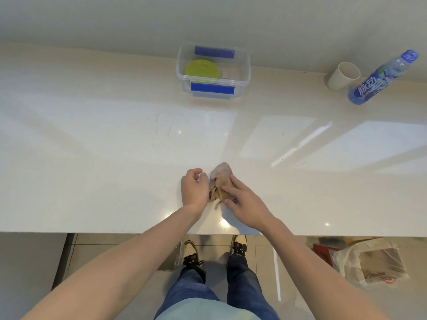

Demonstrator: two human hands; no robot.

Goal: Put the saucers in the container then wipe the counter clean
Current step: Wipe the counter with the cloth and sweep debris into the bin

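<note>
A crumpled pinkish-brown cloth (220, 177) lies on the pale counter (115, 146) near its front edge. My left hand (194, 189) sits against the cloth's left side with curled fingers and grips its edge. My right hand (242, 199) lies over the cloth's right side, fingers on top and thumb at its near end, pinching it. At the back, by the wall, stands a clear plastic container (246, 72) with blue clips. A green saucer (202, 70) lies inside it.
A paper cup (343, 76) and a blue drink bottle (379, 82) stand at the back right of the counter. Below the counter's front edge are the tiled floor, my feet and a plastic bag (369, 262) on the right.
</note>
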